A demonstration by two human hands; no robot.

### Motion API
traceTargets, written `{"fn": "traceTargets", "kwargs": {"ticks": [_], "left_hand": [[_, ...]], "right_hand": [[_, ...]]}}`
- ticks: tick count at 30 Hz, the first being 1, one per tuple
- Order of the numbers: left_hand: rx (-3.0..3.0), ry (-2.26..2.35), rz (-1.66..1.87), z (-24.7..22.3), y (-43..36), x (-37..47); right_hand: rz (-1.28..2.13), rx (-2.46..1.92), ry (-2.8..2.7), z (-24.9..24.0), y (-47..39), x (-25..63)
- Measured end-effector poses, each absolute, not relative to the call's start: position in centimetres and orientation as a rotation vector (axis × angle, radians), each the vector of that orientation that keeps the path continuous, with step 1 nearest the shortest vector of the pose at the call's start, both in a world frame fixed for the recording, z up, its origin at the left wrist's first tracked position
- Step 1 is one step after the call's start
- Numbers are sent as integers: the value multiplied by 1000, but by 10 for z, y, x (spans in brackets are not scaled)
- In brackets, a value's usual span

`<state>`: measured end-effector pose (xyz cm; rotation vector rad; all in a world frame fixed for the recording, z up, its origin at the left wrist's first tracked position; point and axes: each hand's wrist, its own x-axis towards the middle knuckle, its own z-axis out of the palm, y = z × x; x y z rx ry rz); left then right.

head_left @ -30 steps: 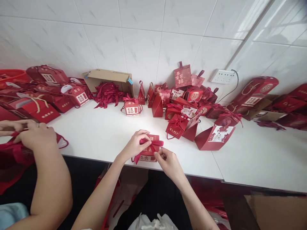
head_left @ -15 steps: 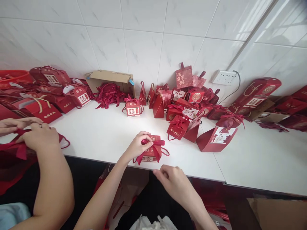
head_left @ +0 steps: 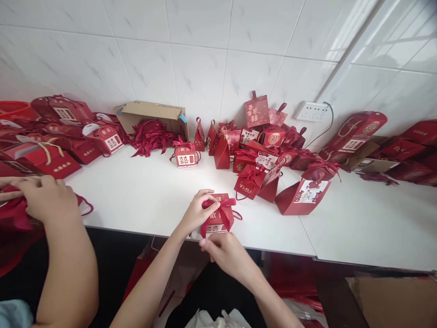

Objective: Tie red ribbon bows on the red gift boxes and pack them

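A small red gift box [head_left: 218,214] with rope handles sits near the front edge of the white table. A red ribbon bow [head_left: 224,207] lies across its top. My left hand [head_left: 201,210] pinches the bow's left side at the knot. At the box's lower front edge is my right hand [head_left: 218,248], its fingers curled by the hanging ribbon end; whether it grips the ribbon is hard to see. A similar box with a bow [head_left: 185,155] stands farther back.
Behind are a cardboard box [head_left: 153,109] of red ribbons and many red gift boxes [head_left: 256,180]. At the left, a person's hands [head_left: 51,198] work on another red box. A power strip [head_left: 311,111] is on the wall.
My right hand has moved left and up to the box's front edge. My left hand stays on the bow. The view has shifted slightly, and the other person's hands have moved left.
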<state>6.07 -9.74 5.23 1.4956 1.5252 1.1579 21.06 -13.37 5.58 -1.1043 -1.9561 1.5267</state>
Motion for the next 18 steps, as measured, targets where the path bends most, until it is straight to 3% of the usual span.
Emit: {"fn": "traceTargets", "kwargs": {"ticks": [4, 6, 10, 18], "left_hand": [[1263, 1654, 1437, 49, -101, 54], [1236, 1798, 1428, 50, -103, 53], [1320, 1831, 1203, 55, -107, 56], [1221, 1744, 1302, 48, -111, 66]], "right_hand": [[1018, -1361, -1716, 73, -97, 246], [929, -1448, -1723, 70, -75, 250], [1222, -1325, -1768, 50, -51, 235], [1365, -1151, -1535, 35, -58, 223]]}}
